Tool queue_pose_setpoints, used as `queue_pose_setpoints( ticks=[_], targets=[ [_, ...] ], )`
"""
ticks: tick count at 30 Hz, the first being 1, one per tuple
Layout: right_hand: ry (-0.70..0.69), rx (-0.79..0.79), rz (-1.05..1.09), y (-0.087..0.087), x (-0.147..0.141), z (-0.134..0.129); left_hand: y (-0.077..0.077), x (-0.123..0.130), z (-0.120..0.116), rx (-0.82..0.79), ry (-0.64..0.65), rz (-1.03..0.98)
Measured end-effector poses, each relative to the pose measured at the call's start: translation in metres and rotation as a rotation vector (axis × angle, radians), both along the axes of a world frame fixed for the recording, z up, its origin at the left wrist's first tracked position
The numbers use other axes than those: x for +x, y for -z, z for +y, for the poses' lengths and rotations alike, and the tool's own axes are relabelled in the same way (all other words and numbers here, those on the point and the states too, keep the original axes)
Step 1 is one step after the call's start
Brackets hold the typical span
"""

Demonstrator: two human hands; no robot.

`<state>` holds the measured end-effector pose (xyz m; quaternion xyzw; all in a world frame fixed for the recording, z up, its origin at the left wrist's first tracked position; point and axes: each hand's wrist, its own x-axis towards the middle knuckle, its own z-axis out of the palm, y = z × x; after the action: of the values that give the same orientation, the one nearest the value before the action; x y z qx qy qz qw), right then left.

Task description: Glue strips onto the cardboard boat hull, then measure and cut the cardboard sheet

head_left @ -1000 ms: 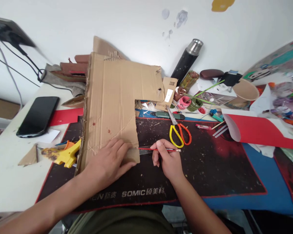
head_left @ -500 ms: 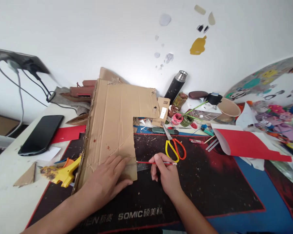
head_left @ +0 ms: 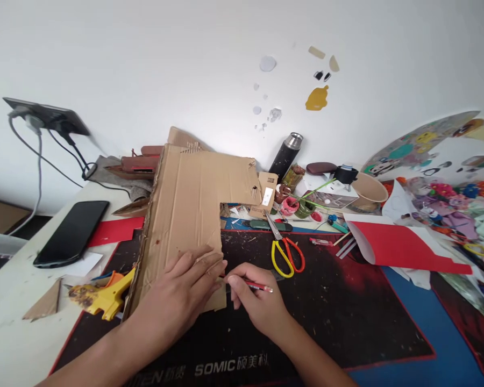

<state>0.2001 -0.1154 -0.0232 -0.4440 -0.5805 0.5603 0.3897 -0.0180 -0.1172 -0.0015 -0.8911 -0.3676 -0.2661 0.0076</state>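
A large sheet of brown cardboard, with a square notch cut from its right side, lies over the dark desk mat. Flat on its lower part rests my left hand, fingers stretched out and pressing the sheet. My right hand grips a red pencil at the cardboard's right edge, close to the left fingertips. The pencil's tip is hidden by the fingers. Just beyond my right hand lie scissors with one yellow and one red handle, blades pointing away.
A yellow glue gun and a black phone lie on the left. Behind stand a black thermos, paint jars and a green-handled cutter. Red paper and colourful craft pieces spread on the right.
My right hand has moved left and slightly down with the pencil, up to the cardboard's edge. My left fingers have shifted to that same edge. The view has tilted up slightly.
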Motion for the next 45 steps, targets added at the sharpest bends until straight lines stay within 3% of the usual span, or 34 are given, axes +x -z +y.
queue_pose_setpoints(
  ticks=[5,11,14,19,22,30,35,40,45],
  targets=[
    [-0.042,-0.024,0.024,0.001,-0.006,-0.001,0.019,0.0,0.005,-0.101,0.042,-0.067],
    [-0.022,-0.044,-0.067,0.003,0.013,0.004,0.005,-0.021,0.016,-0.13,-0.033,-0.012],
    [0.02,0.093,-0.31,0.0,0.028,0.009,-0.001,-0.04,0.025,-0.088,-0.148,-0.045],
    [-0.19,0.199,-0.837,-0.009,0.041,0.016,0.001,-0.055,0.026,-0.127,-0.168,-0.089],
    [-0.285,0.212,-1.014,-0.01,0.038,0.015,0.004,-0.056,0.024,-0.13,-0.157,-0.081],
    [-0.439,0.257,-1.048,-0.001,0.014,0.001,0.013,-0.056,0.027,-0.145,-0.114,-0.048],
    [-0.473,0.272,-1.086,-0.009,0.011,-0.001,0.01,-0.053,0.035,-0.169,-0.115,-0.037],
    [-0.438,0.294,-1.123,-0.019,0.02,-0.001,0.003,-0.04,0.051,-0.227,-0.095,-0.019],
    [-0.193,0.254,-1.121,-0.022,0.053,-0.003,0.009,-0.013,0.074,-0.251,-0.034,0.087]
  ],
)
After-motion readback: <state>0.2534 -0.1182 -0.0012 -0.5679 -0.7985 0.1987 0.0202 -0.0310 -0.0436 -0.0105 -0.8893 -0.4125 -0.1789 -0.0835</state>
